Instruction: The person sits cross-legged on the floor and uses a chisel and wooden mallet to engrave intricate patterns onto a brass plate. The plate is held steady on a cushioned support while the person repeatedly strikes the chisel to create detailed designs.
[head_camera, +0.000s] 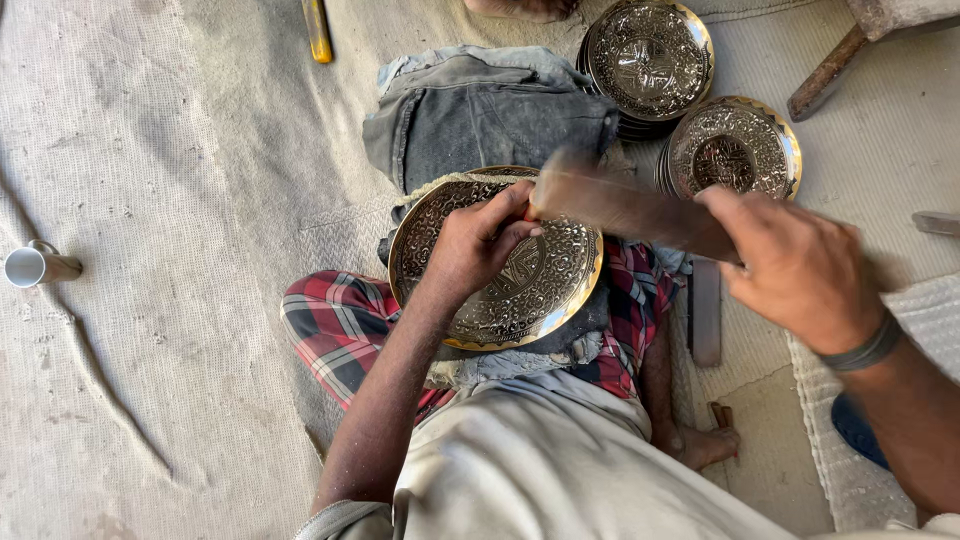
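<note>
I see the engraved plate (520, 290) lying on a folded cloth on my lap, over the red checked garment (335, 330). My left hand (475, 245) rests on the plate, its fingers pinched together on a small tool at the upper part of the plate; the tool itself I cannot see clearly. My right hand (800, 270) is closed around the handle of a hammer (625, 205), which is blurred and lies across the upper right rim of the plate, its head close to the left fingers.

Beyond the plate lies a grey folded cloth (470, 115). To its right stand two stacks of similar plates (650, 60), the second stack (733, 150) just beside the first and near the right hand, so room on that side is narrow. A flat dark bar (705, 310) lies on the floor beside my right knee. My bare foot (705, 445) is near it.

On the left the floor cover (150, 350) is open and wide. Only a small white cup (35, 266) lies there on its side, well apart; whether something is inside I cannot tell. A yellow handle (318, 30) lies at the top edge.
</note>
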